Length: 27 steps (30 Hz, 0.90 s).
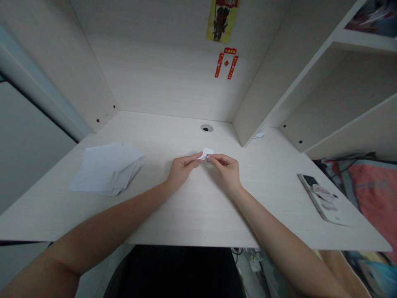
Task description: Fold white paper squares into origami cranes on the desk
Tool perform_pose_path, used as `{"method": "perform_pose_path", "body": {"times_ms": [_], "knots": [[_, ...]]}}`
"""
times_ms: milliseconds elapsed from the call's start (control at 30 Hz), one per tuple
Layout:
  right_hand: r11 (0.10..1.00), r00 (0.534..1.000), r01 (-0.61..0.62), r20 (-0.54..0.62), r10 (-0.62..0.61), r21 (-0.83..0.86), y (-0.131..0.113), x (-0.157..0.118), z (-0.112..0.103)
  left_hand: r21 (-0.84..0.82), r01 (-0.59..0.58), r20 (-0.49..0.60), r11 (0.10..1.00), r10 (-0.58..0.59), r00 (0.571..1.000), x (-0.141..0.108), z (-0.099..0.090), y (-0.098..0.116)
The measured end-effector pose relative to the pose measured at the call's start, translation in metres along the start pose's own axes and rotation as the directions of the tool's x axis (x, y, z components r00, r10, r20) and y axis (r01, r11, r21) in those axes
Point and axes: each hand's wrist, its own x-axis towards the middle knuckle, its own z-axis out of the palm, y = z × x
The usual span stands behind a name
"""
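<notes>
Between my two hands is a small piece of white paper (207,151), held just above the middle of the desk. My left hand (185,165) pinches its left side between thumb and fingers. On the right side, the thumb and index finger of my right hand (226,167) are closed on the same paper. The fingertips of both hands nearly meet and cover the paper's lower part, so its full shape and any folds there are hidden.
A loose stack of white paper sheets (108,169) lies on the desk (173,223) at the left. A phone (324,200) in a decorated case rests at the right. A cable hole (206,128) sits near the back panel. An upright divider (263,91) stands at the back right.
</notes>
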Motion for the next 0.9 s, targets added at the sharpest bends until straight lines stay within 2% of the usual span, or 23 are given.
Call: {"method": "perform_pose_path", "body": {"times_ms": [300,500,667,900], "knots": [[0.999,0.998,-0.038,-0.039,0.038,0.021,-0.0048,-0.0039,0.0036,0.027,-0.023,0.002,0.999,0.023,1.0,0.0001,-0.0008,-0.0068],[0.996,0.999,-0.043,0.029,0.04,0.083,-0.0043,-0.0018,0.0012,0.003,-0.043,-0.025,0.999,0.043,0.999,0.0001,-0.0001,-0.0058],[0.997,0.999,-0.029,0.039,0.026,0.074,-0.004,-0.0012,0.0001,-0.039,-0.037,-0.015,0.999,0.036,0.999,-0.001,0.0008,-0.0045],[0.995,0.999,-0.044,-0.026,0.047,0.089,-0.0035,-0.004,0.0037,0.008,-0.06,-0.018,0.998,0.06,0.998,-0.0031,0.0022,-0.0017]]}}
